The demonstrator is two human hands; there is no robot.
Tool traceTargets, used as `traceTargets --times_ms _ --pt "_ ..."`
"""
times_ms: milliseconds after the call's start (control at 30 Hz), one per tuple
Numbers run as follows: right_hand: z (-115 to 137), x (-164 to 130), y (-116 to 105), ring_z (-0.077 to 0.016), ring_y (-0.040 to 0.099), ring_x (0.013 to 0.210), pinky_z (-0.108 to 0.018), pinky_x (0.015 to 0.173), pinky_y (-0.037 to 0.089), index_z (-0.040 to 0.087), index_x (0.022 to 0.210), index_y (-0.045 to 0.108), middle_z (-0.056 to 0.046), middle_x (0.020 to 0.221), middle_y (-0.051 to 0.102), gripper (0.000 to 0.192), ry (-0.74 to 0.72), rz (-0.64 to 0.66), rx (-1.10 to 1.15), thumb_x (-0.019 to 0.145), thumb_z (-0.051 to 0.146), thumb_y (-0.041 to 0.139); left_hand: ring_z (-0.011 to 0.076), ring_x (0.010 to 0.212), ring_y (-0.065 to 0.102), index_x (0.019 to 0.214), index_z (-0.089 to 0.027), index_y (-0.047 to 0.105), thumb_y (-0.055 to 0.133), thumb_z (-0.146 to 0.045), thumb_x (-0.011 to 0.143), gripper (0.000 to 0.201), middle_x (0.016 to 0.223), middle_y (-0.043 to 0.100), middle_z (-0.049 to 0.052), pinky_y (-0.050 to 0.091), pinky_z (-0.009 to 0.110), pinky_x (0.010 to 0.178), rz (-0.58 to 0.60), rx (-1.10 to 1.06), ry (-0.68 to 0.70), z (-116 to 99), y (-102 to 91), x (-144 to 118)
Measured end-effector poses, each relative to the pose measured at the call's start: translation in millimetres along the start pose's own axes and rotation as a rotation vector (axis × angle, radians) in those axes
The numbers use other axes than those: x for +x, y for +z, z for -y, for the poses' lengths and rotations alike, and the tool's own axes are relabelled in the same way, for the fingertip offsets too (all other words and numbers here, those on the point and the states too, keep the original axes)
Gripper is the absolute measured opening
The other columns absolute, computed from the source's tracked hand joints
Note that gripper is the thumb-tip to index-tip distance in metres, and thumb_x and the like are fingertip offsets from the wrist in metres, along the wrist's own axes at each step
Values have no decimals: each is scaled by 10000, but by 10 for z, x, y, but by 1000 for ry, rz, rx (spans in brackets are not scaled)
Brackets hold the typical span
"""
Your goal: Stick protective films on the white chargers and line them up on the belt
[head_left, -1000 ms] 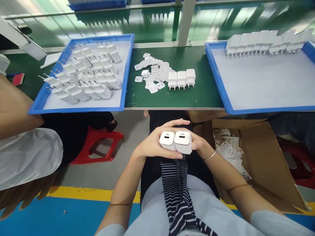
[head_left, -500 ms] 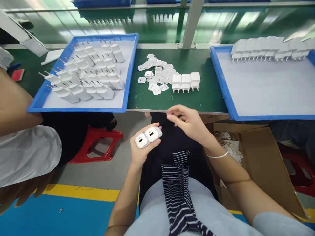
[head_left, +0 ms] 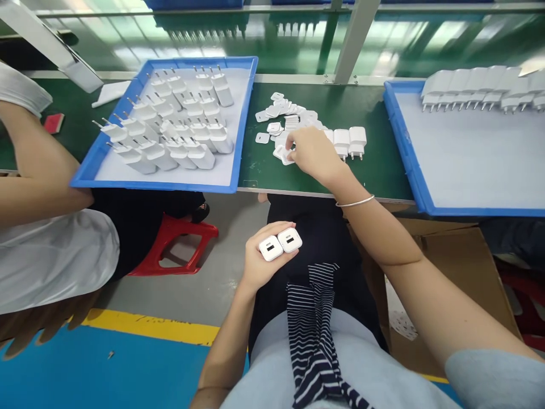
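Note:
My left hand (head_left: 266, 262) is low over my lap and grips two white chargers (head_left: 280, 244) side by side, their port faces up. My right hand (head_left: 312, 152) is stretched out over the green table (head_left: 374, 165), fingers down on the heap of small white cover plates (head_left: 284, 113); whether it holds one I cannot tell. Just right of that hand stand white chargers (head_left: 349, 142) in a short row, partly hidden by it.
A blue tray (head_left: 170, 183) at the left holds several white chargers lying prongs up. A second blue tray (head_left: 406, 153) at the right has a row of chargers along its far edge. Another person's arm (head_left: 38, 170) is at the left. A cardboard box (head_left: 464, 267) and red stool (head_left: 179, 250) are below.
My right hand left the two chargers and reached forward onto the heap of cover plates. My left hand kept both chargers alone, down by my lap. The view shifted left.

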State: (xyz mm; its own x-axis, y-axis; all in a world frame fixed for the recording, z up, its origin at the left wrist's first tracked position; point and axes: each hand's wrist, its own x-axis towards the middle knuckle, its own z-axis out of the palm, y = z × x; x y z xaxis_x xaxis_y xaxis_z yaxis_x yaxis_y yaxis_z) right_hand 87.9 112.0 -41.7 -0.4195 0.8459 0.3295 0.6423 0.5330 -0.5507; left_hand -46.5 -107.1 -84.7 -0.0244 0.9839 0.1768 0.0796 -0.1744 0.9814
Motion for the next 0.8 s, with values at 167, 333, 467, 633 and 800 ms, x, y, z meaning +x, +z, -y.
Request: traceTargets --times_ms 167,333,467,633,800 --pt "38 -24 -83 -199 647 858 -378 847 472 87 770 683 -44 740 670 155 166 82 -94 821 145 818 265 1100 724 1101 -218 798 898 -207 710 403 1157 782 108 555 409 1018 -5 -55 -38 47 22 -7" --pt "16 33 -148 -141 595 664 -309 703 475 156 682 602 15 603 591 261 235 167 48 729 102 853 264 1113 716 1099 -225 797 906 -209 701 413 1163 780 99 544 417 1038 1 -116 -57 96 50 5" --pt "17 50 -211 -150 542 541 -304 577 446 211 597 537 38 522 531 378 305 151 151 618 -15 839 279 1115 717 1090 -218 797 904 -215 705 399 1163 775 105 544 441 1046 -6 -145 -78 94 52 3" --pt "132 -278 -458 -112 457 496 -271 502 355 189 599 614 26 517 533 261 256 122 383 721 80 816 333 1303 638 1129 -221 795 909 -231 693 450 1308 708 120 464 491 1178 1 -256 15 64 59 33" --pt "282 -845 -599 -76 402 474 -241 452 275 178 676 656 45 511 500 283 283 233 832 800 343 850 388 1491 451 1159 -251 793 924 -279 675 502 1586 501 103 379 525 1250 36 -327 56 -13 153 135"
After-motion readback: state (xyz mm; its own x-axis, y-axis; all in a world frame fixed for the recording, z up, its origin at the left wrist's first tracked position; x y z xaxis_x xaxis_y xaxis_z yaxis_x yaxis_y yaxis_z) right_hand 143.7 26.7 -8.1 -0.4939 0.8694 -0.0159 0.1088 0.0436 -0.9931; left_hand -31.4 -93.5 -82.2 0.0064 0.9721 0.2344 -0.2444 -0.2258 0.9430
